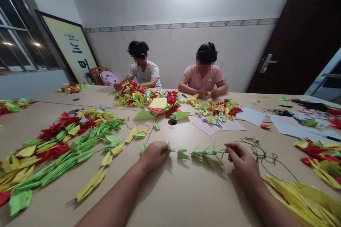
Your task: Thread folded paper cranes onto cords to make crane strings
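Note:
A black cord strung with green folded paper cranes point(205, 154) stretches between my two hands, just above the table. My left hand point(154, 154) pinches the strand at its left part, fingers closed around a green crane. On the other side, my right hand point(241, 158) pinches the cord between thumb and fingertips, right of the bunched cranes. From there loose black cord point(262, 156) lies in tangled loops on the table. A strand of yellow cranes point(93, 184) lies left of my left arm, and long strings of green cranes point(71, 159) lie beyond it.
Piles of red, yellow and green cranes point(133, 94) sit mid-table, with square paper sheets point(158, 103) beside them. Yellow cranes point(303, 197) lie at the near right. Two people point(144, 71) sit across the table point(165, 198), their hands on folded paper. White sheets point(287, 127) lie at right.

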### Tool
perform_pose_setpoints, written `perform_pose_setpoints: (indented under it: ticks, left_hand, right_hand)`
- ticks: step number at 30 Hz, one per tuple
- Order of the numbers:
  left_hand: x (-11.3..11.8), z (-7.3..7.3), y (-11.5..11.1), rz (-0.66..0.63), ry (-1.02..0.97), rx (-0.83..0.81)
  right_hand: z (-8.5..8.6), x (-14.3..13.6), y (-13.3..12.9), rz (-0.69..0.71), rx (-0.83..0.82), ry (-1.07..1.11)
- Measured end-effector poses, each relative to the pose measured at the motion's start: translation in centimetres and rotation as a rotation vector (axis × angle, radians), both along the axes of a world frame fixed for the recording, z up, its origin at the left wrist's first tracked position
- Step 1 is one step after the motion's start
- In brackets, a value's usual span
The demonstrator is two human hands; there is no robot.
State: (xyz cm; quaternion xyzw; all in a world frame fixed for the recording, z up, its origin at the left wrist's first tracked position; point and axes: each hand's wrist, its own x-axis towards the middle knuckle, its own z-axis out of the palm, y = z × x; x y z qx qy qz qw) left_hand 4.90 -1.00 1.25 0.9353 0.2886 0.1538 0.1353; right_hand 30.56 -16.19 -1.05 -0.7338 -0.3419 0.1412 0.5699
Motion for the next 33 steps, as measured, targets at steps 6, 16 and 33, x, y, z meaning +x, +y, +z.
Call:
perform_pose_setpoints:
  ticks: [6,16,33]
  left_hand:
    - [0.1,-0.4,0.1,-0.01,0.002,0.016]
    - [-0.1,-0.6,0.1,0.009,-0.13,-0.16]
    - [1.8,0.3,-2.6,0.046,-0.193,0.17]
  right_hand:
    - [-0.2,0.1,0.1,-0.002,0.013,-0.005]
    - [0.0,-0.1,0.1,0.002,0.018,-0.001]
    - [0.2,-0.4,0.2,0.019,0.027,0.02]
